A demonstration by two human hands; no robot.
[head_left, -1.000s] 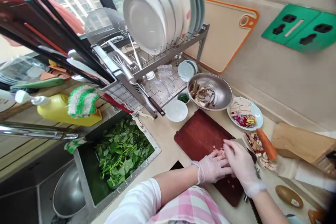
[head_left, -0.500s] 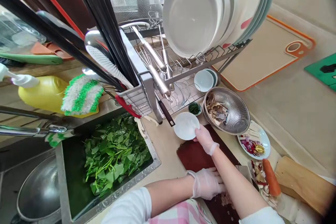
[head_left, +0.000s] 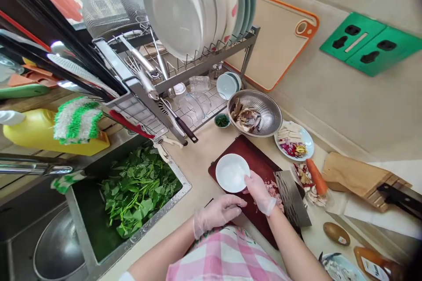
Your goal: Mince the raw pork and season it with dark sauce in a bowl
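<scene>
Head view: right hand [head_left: 259, 191], in a clear glove, has a white bowl [head_left: 232, 172] pinched at the near right of its rim, thumb on the rim, fingers mostly hidden. Bowl sits over the left part of the dark red cutting board [head_left: 243, 147], mouth up toward the camera and a bit tilted; can't tell if its base touches the board. No contents visible in the bowl.

Left hand [head_left: 221, 213], gloved too, is just below the bowl, near the board's near-left edge. Fingers loosely extended and close together, slightly bent; nothing seen in the grip, underside hidden.

Minced pink meat [head_left: 273, 192] lies on the board right of the bowl, partly behind the right hand. Cleaver [head_left: 292, 197] is along the board's right edge, blade beside the meat; its handle is hard to make out.

Around the board: steel colander [head_left: 273, 112] with brownish pieces [head_left: 247, 117] behind it, plate [head_left: 309, 144] of sliced ingredients [head_left: 292, 138] to the back right, carrot [head_left: 316, 176] right of the cleaver. Small bowl [head_left: 227, 126] of chopped greens [head_left: 222, 119] stands left of the colander. Sink [head_left: 183, 189] to the left holds leafy greens [head_left: 138, 197].
</scene>
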